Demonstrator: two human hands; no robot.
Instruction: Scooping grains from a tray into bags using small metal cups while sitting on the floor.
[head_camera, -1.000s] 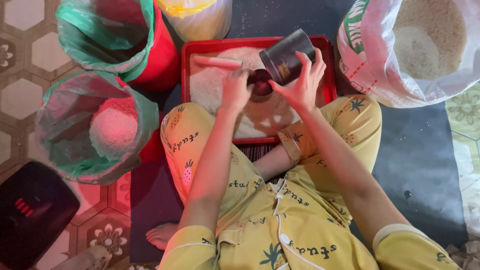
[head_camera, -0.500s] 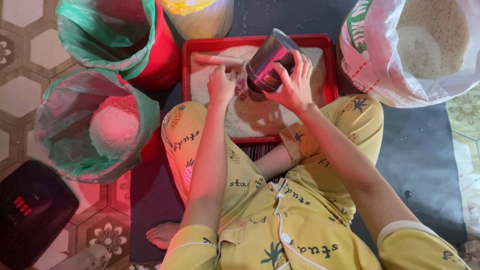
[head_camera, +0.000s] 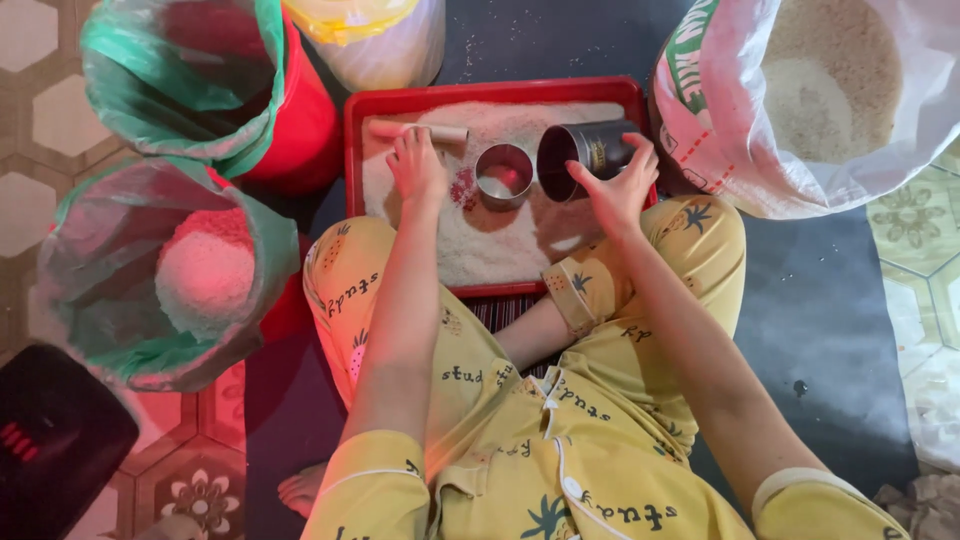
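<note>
Item: dark metal can (head_camera: 585, 155), cylindrical, tipped on its side with its open mouth toward nine o'clock. Location: over the right half of the red tray (head_camera: 497, 96), low above the rice (head_camera: 480, 245). Held by the right hand (head_camera: 618, 185), fingers wrapped round the body and thumb across the mouth's edge; grip closed on the can.

Item: small shiny metal cup (head_camera: 504, 175), upright, mouth up, standing in the rice just at nine o'clock of the can, apparently apart from it.

Item: left hand (head_camera: 417, 165), fingers spread flat and pressing on the rice at nine o'clock of the cup. A pale stick-shaped object (head_camera: 420, 130) lies at its fingertips; contact cannot be told.

Step in hand, judged: measuring rice with the can beside the cup. A further move would call for keeping the can's mouth level over the tray so grains do not spill.

Surroundings: open white rice sack (head_camera: 800, 110) at two o'clock of the tray; red bucket with green liner (head_camera: 200, 90) at ten o'clock; second lined bucket holding rice (head_camera: 170, 270) at eight o'clock; pale lidded container (head_camera: 370, 40) at twelve.
</note>
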